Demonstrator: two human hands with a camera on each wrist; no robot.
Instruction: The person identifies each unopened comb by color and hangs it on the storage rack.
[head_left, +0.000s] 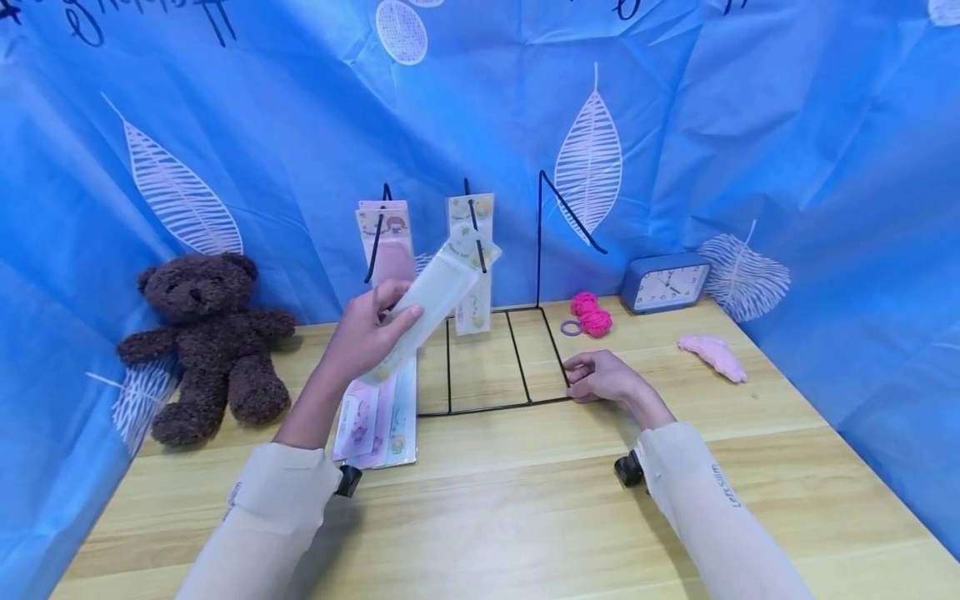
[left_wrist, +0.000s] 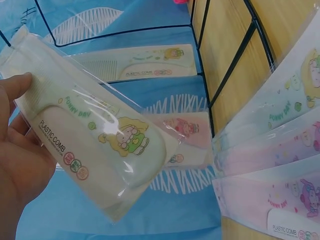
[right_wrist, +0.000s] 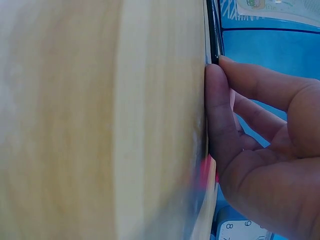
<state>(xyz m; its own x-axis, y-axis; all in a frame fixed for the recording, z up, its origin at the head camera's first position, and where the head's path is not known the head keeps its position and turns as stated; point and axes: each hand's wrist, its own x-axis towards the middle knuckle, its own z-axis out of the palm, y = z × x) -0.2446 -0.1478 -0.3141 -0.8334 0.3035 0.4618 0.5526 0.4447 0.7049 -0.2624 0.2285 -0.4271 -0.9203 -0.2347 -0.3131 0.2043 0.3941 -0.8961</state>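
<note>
My left hand (head_left: 372, 327) pinches a pale green plastic comb (left_wrist: 95, 125) in a clear packet, its printed face turned to the left wrist camera. In the head view the packet's top end overlaps the tip of the middle hook (head_left: 480, 242) of a black wire rack (head_left: 450, 367). Behind it, another packaged comb (head_left: 472, 308) hangs on that same hook. Pink packaged combs (head_left: 390, 254) hang from the left hook. My right hand (head_left: 603, 377) grips the rack's front right corner between thumb and fingers, low against the tabletop.
Three packaged combs (head_left: 401, 425) lie fanned at the rack's front left. A brown teddy bear (head_left: 210, 342) sits at left. Right of the rack are pink hair ties (head_left: 592, 317), a purple ring (head_left: 571, 327), a blue clock (head_left: 666, 283) and a pink item (head_left: 712, 357). Blue cloth (head_left: 480, 108) hangs behind.
</note>
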